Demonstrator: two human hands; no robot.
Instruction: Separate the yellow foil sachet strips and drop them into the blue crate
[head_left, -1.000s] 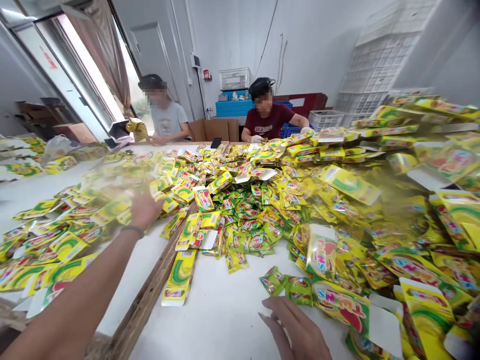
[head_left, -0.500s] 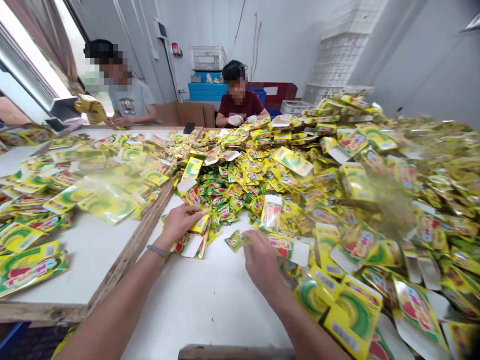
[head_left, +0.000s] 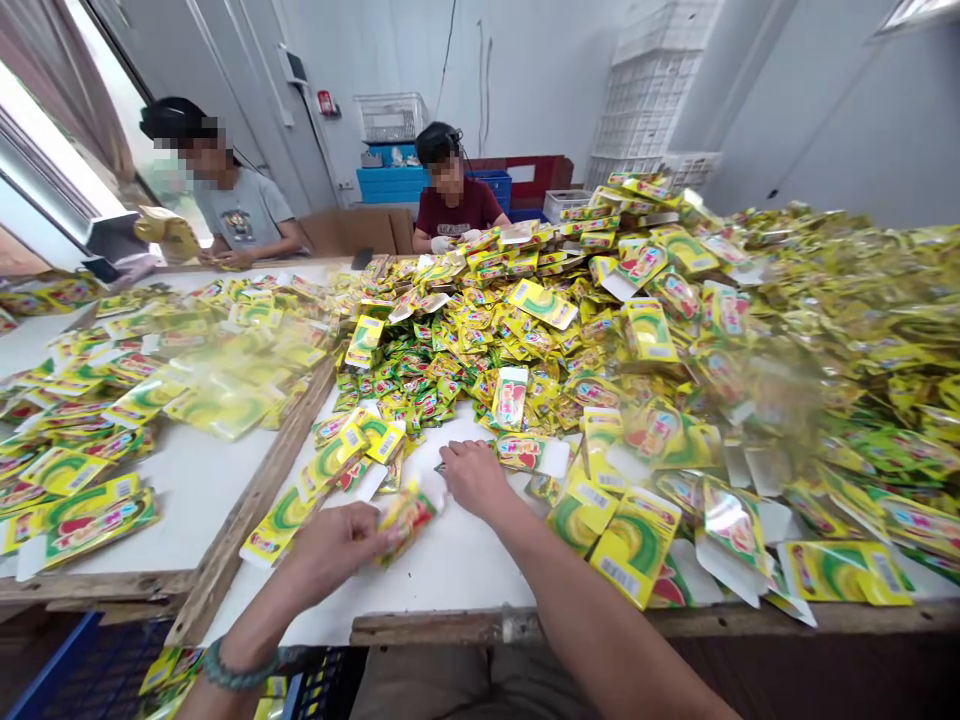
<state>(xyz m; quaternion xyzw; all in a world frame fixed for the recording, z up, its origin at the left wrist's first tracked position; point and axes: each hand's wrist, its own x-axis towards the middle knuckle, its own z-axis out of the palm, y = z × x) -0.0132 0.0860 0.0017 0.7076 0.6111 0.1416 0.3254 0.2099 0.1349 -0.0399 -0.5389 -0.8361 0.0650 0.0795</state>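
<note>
My left hand [head_left: 337,548] grips a small yellow, red and green cardboard box [head_left: 405,522] with a white flap, tilted and a little blurred over the white tabletop. Just beyond the flap is my right hand [head_left: 474,480], fingers bent and pinched together. A sliver of a small green packet [head_left: 440,467] shows at its fingertips; the rest is hidden. To the left lie several yellow boxes [head_left: 326,462] in a loose row. Ahead of both hands spreads a heap of small green and yellow packets [head_left: 420,375].
Many yellow boxes [head_left: 634,540] lie heaped on the right. A wooden strip [head_left: 259,500] divides the table, with more boxes beyond it. Under the front edge stands a blue crate [head_left: 56,665] near some boxes. Two people [head_left: 457,205] sit across the table.
My left hand has come back toward the table's front edge and now holds a box. My right hand has moved left, closer to that box. The view has shifted, showing the front edge.
</note>
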